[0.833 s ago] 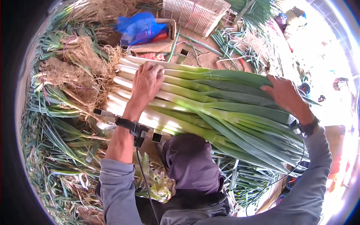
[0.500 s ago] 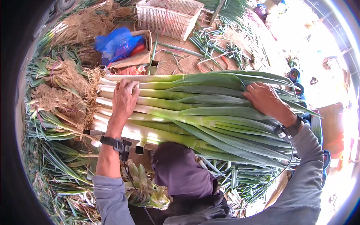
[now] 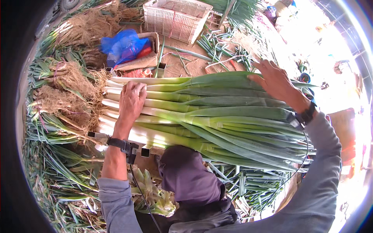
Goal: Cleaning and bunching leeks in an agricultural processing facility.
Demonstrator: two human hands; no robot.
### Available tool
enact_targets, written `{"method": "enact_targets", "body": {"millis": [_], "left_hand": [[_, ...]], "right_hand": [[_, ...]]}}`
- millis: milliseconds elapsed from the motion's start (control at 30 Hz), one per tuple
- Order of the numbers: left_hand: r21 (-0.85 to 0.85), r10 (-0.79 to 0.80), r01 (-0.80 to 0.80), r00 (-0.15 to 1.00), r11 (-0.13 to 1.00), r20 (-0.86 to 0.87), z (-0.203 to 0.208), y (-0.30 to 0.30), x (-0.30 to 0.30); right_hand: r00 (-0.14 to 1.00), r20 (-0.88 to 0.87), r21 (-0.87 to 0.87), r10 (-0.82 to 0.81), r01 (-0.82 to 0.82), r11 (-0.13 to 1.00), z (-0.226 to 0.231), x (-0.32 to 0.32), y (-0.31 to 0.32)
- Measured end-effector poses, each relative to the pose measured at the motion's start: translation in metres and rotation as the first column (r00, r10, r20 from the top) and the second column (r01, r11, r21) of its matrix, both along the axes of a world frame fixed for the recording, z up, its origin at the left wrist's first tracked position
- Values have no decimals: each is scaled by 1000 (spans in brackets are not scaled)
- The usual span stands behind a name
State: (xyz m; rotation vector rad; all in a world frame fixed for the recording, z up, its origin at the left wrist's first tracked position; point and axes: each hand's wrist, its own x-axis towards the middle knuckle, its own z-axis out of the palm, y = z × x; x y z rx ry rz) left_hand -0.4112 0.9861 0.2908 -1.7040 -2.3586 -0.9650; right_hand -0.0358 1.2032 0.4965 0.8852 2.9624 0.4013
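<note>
A row of large leeks [image 3: 217, 121] lies side by side in front of me, white shanks and roots to the left, broad green leaves to the right. My left hand [image 3: 132, 100] rests on the white shanks, its fingers curled over an upper leek; the fingertips are partly hidden. At the far right of the row, my right hand [image 3: 274, 80] is over the top edge of the leaves with its fingers spread and nothing gripped. Each wrist wears a black strap with a small device and a cable.
Metal frame ends [image 3: 145, 151] show under the leeks. Rooted bundles [image 3: 64, 103] are piled at the left. Beyond stand a cardboard box [image 3: 149, 58] with a blue plastic bag [image 3: 125, 46] and a white crate [image 3: 175, 21]. Cut leaves [image 3: 250, 182] lie at the near right.
My right hand has let go of the leaves, lifting up and away with its fingers spreading. The leaf ends at the upper right have shifted. My left hand stays on the shanks.
</note>
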Motion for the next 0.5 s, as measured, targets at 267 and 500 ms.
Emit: {"method": "enact_targets", "body": {"millis": [267, 500], "left_hand": [[2, -20, 20, 999, 1000, 27, 1, 6, 4], [-27, 11, -11, 999, 1000, 30, 2, -1, 3]], "right_hand": [[934, 206, -601, -292, 356, 716, -22, 11, 41], [848, 331, -491, -415, 530, 691, -15, 10, 9]]}}
